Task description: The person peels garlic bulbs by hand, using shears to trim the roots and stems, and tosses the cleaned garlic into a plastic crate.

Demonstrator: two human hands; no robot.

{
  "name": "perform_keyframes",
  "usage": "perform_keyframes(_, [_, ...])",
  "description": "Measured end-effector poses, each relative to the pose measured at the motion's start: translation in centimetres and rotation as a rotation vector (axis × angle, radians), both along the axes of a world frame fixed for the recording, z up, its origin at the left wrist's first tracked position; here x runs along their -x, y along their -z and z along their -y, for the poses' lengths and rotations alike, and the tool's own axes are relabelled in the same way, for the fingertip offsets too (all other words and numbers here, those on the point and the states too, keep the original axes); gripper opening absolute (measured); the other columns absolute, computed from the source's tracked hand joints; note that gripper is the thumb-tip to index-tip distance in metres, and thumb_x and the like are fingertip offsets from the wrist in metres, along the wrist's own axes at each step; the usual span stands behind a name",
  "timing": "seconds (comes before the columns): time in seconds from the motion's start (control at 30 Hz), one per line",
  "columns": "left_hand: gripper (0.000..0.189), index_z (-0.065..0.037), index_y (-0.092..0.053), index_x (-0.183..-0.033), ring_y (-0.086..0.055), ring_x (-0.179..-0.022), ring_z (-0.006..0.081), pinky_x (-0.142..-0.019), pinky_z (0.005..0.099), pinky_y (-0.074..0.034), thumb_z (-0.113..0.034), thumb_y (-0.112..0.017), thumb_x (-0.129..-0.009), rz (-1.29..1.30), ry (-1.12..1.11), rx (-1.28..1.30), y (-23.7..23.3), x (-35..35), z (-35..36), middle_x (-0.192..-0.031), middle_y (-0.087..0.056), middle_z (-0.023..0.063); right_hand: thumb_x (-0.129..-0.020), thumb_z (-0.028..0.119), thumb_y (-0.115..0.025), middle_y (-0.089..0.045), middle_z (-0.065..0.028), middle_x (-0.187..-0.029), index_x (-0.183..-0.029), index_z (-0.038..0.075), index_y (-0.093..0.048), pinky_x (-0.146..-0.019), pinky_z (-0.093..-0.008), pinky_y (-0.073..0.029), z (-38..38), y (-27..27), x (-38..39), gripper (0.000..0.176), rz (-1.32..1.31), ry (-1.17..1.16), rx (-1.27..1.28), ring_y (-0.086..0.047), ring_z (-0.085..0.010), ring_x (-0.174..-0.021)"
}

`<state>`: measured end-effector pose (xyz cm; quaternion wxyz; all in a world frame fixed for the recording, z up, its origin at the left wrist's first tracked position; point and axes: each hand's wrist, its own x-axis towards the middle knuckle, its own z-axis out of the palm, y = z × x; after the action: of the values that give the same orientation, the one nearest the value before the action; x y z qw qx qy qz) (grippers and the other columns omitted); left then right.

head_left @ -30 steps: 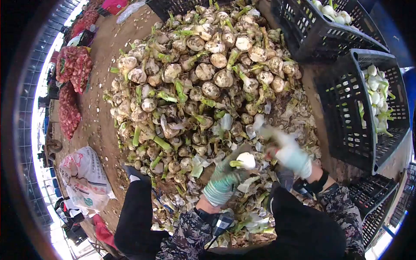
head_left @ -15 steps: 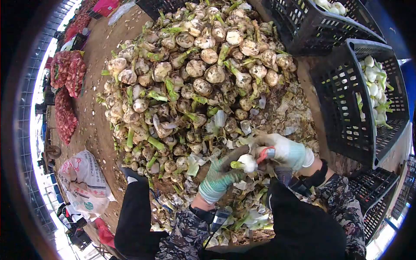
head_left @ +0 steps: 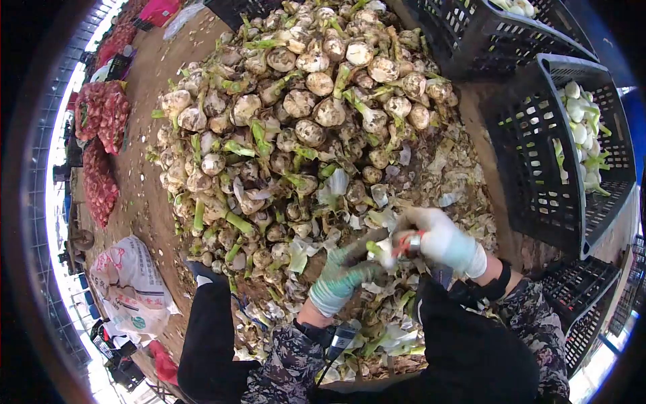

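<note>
Between my two gloved hands is a white peeled bulb (head_left: 385,253) with a short green stem, slightly blurred. My left hand (head_left: 346,273), in a white and green glove, holds the bulb between thumb and fingers from its left side. On the bulb's right, my right hand (head_left: 434,237) is closed around a small tool with a red part (head_left: 406,242). Just beyond my hands rises a big pile of soil-stained bulbs (head_left: 309,131) with cut green stems. Loose peeled skins (head_left: 397,337) lie beneath my hands.
Black crates (head_left: 538,155) stand at the right, one holding peeled white bulbs (head_left: 584,128). Another black crate (head_left: 579,289) sits lower right. Red mesh sacks (head_left: 101,114) and a white sack (head_left: 131,286) lie at the left. My knees flank the skins.
My right hand has turned and shifted slightly, with the red part now against the bulb. The bulb has tilted, its stem pointing more upward. My left hand has hardly moved.
</note>
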<state>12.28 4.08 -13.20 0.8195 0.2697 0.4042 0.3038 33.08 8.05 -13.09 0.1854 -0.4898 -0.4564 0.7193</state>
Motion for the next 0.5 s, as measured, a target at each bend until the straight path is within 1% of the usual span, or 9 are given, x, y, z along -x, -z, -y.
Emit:
perform_keyframes(0.1, [0.060, -0.003, -0.036, -0.131, -0.055, -0.095, 0.0145, -0.080, 0.0284, -0.046, -0.007, -0.061, -0.077, -0.033, 0.020, 0.015, -0.8, -0.2, -0.6, -0.114, -0.054, 0.0078, -0.079, 0.010, -0.060, -0.059, -0.0068, -0.085, -0.100, -0.003, -0.052, -0.073, -0.0257, -0.045, -0.3, -0.1, -0.2, 0.026, -0.200, 0.161, 0.213, -0.057, -0.0117, -0.080])
perform_keyframes(0.17, [0.061, -0.003, -0.035, -0.131, -0.055, -0.095, 0.0147, -0.081, 0.0284, -0.046, -0.007, -0.061, -0.077, 0.011, -0.008, 0.076, -0.7, -0.2, -0.7, -0.114, -0.054, 0.0080, -0.080, 0.012, -0.058, -0.057, -0.0045, -0.077, -0.106, -0.001, -0.048, -0.057, -0.0209, -0.045, 0.4, -0.1, 0.0, 0.030, -0.424, 0.268, 0.145, -0.057, -0.0099, -0.068])
perform_keyframes(0.2, [0.066, -0.002, -0.034, -0.132, -0.052, -0.101, 0.0159, -0.085, 0.0288, -0.043, -0.011, -0.064, -0.074, 0.017, -0.026, 0.106, -0.6, -0.3, -0.7, -0.118, -0.051, 0.0080, -0.080, 0.012, -0.058, -0.057, -0.0045, -0.077, -0.106, -0.001, -0.048, -0.057, -0.0209, -0.045, 0.2, -0.5, 0.1, 0.030, -0.424, 0.266, 0.144, -0.057, -0.0099, -0.068])
perform_keyframes(0.27, [0.072, 0.000, -0.033, -0.132, -0.050, -0.106, 0.0172, -0.089, 0.0292, -0.040, -0.014, -0.067, -0.070, 0.024, -0.036, 0.131, -0.2, -1.0, -0.8, -0.122, -0.049, 0.0080, -0.079, 0.010, -0.061, -0.056, -0.0087, -0.088, -0.103, -0.004, -0.045, -0.074, -0.0247, -0.045, -0.5, -1.6, 0.3, 0.032, -0.374, 0.129, 0.285, -0.056, -0.0122, -0.078])
perform_keyframes(0.33, [0.076, -0.003, -0.028, -0.135, -0.045, -0.111, 0.0171, -0.092, 0.0294, -0.038, -0.014, -0.067, -0.071, -0.049, -0.157, -0.068, 0.2, -1.5, -0.6, -0.129, -0.042, 0.0084, -0.075, 0.005, -0.063, -0.056, -0.0097, -0.087, -0.101, -0.005, -0.047, -0.072, -0.0255, -0.046, 0.2, 0.0, 1.2, 0.032, -0.336, 0.215, 0.143, -0.056, -0.0132, -0.079])
perform_keyframes(0.4, [0.077, -0.004, -0.024, -0.136, -0.043, -0.113, 0.0180, -0.093, 0.0299, -0.037, -0.016, -0.066, -0.073, -0.129, -0.101, -0.147, 1.4, -1.3, -0.4, -0.130, -0.039, 0.0091, -0.073, 0.004, -0.063, -0.057, -0.0099, -0.084, -0.096, -0.004, -0.051, -0.071, -0.0272, -0.046, 0.6, 0.1, 2.0, 0.027, -0.232, 0.270, 0.018, -0.055, -0.0125, -0.080])
perform_keyframes(0.43, [0.065, -0.004, -0.030, -0.133, -0.045, -0.109, 0.0176, -0.091, 0.0281, -0.038, -0.016, -0.061, -0.078, 0.024, -0.284, -0.032, 1.5, -1.6, -0.2, -0.127, -0.041, 0.0084, -0.071, 0.003, -0.063, -0.058, -0.0123, -0.084, -0.091, -0.003, -0.054, -0.073, -0.0296, -0.045, 0.9, 0.0, 2.2, 0.023, 0.031, 0.194, -0.239, -0.057, -0.0162, -0.080])
perform_keyframes(0.47, [0.053, -0.004, -0.036, -0.130, -0.047, -0.106, 0.0171, -0.090, 0.0264, -0.040, -0.016, -0.056, -0.082, 0.180, -0.463, 0.085, 0.8, -2.3, -0.6, -0.124, -0.043, 0.0077, -0.068, 0.005, -0.065, -0.058, -0.0148, -0.086, -0.089, -0.001, -0.056, -0.074, -0.0324, -0.045, 1.0, 0.3, 2.7, 0.024, 0.031, 0.156, -0.407, -0.058, -0.0239, -0.081])
perform_keyframes(0.5, [0.046, -0.004, -0.042, -0.126, -0.047, -0.103, 0.0163, -0.091, 0.0268, -0.038, -0.025, -0.053, -0.086, 0.083, -0.538, 0.071, -0.4, -3.4, -0.8, -0.123, -0.044, 0.0075, -0.067, 0.006, -0.065, -0.058, -0.0153, -0.086, -0.089, 0.000, -0.056, -0.075, -0.0336, -0.045, 1.1, -0.2, 2.7, 0.025, 0.065, 0.048, -0.491, -0.058, -0.0273, -0.081])
